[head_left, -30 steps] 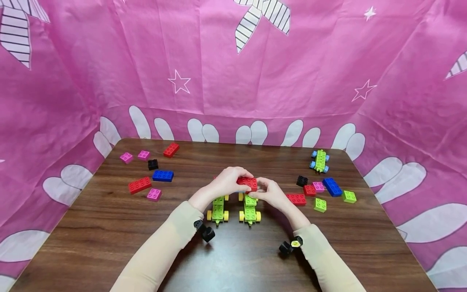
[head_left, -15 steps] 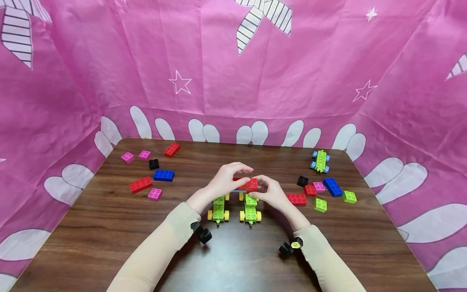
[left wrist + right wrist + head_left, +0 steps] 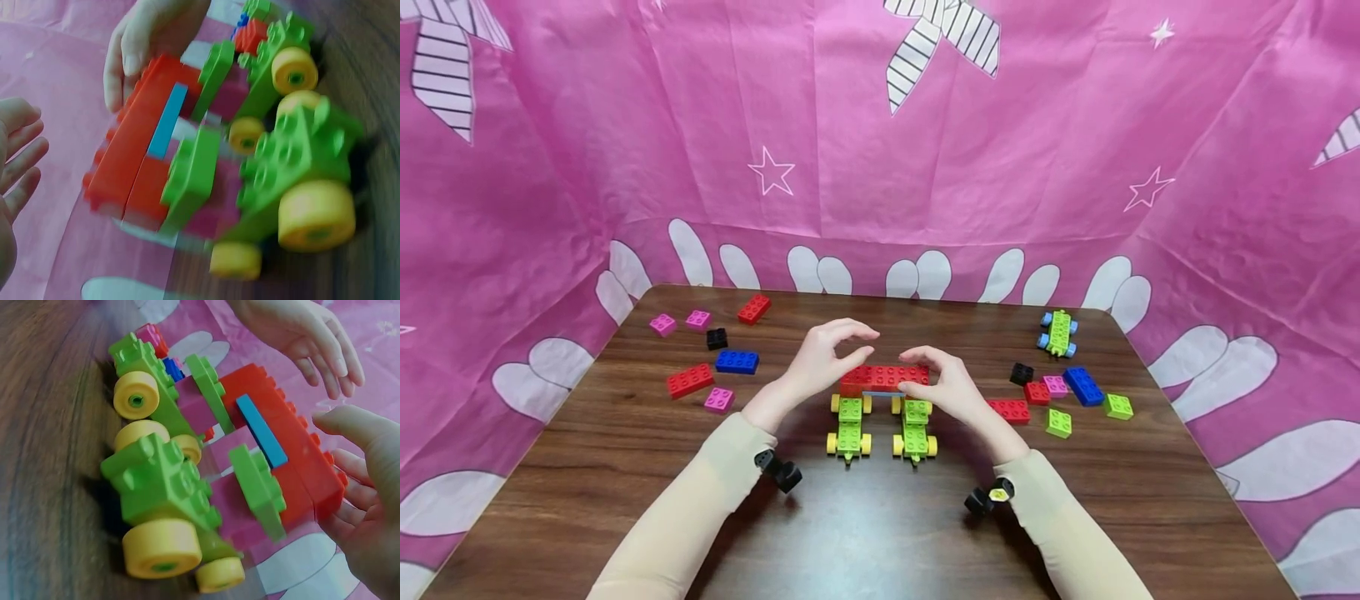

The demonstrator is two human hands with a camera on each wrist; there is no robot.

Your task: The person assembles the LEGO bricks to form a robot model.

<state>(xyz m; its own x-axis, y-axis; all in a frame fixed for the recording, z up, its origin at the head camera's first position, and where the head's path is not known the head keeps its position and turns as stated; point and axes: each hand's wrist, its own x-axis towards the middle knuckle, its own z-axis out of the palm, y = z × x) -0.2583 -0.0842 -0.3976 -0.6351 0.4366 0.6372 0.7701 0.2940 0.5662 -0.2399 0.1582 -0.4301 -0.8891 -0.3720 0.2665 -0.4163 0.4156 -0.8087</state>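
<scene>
In the middle of the table, a long red row of toy bricks (image 3: 880,377) bridges two green toy wagon bases (image 3: 849,433) with yellow wheels. Pink bricks (image 3: 215,206) and green bricks (image 3: 192,178) stack up under the row, and a thin light-blue piece (image 3: 262,431) shows below the red. My left hand (image 3: 816,358) is off the row's left end, fingers loosely curved and holding nothing. My right hand (image 3: 951,387) curves loosely about the right end, thumb and fingers spread, fingertips right at the red bricks.
Loose red, blue, pink and black bricks lie to the left, among them a blue brick (image 3: 737,361). Further bricks lie right, including a red brick (image 3: 1009,411) near my right wrist. A green wagon base with blue wheels (image 3: 1059,333) stands at the back right.
My left hand has let go of the red bricks and moved up and left, uncovering the row. My right hand has loosened and shifted slightly up and left.
</scene>
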